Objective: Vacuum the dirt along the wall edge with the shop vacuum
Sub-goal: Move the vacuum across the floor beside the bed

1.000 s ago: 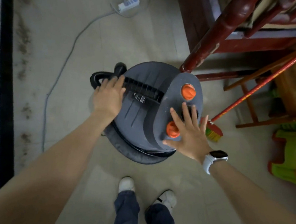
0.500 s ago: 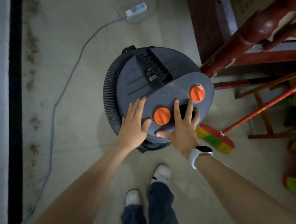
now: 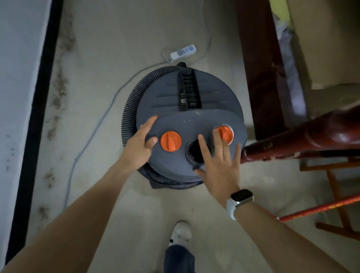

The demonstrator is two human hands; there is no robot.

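Far left: your wall [image 3: 4,97] with its black skirting strip [image 3: 38,105]. Dirt [image 3: 59,94] lies in brown patches on the floor just beside that strip, running the length of the view. None of it looks picked up yet.

Next over, a grey power cord [image 3: 101,120] trails across the floor from a white power strip [image 3: 182,52] beyond the machine. Risk, as I judge it: shift the vacuum toward the wall and the body may ride over that cord or drag the strip.

Centre: the shop vacuum [image 3: 188,106] stands on the floor, well apart from the wall, ribbed hose [image 3: 132,101] coiled round its body. Your left hand [image 3: 139,145] lies on the lid's left rim, fingers straight, gripping nothing. Left orange knob [image 3: 171,141] sits just beside your thumb. The open port [image 3: 195,150] in the lid is dark; what is inside cannot be told. The drum's contents are hidden under the lid.

Your right hand [image 3: 218,162] is spread flat over the lid, fingers apart, one fingertip touching the right orange knob [image 3: 225,133]. It clasps nothing.

Right: a dark red furniture post [image 3: 306,139] ends just beside the lid's edge. Swing the vacuum that way and it likely knocks. A red broom handle [image 3: 333,206] slants across the floor near your right forearm; you could catch it stepping back.
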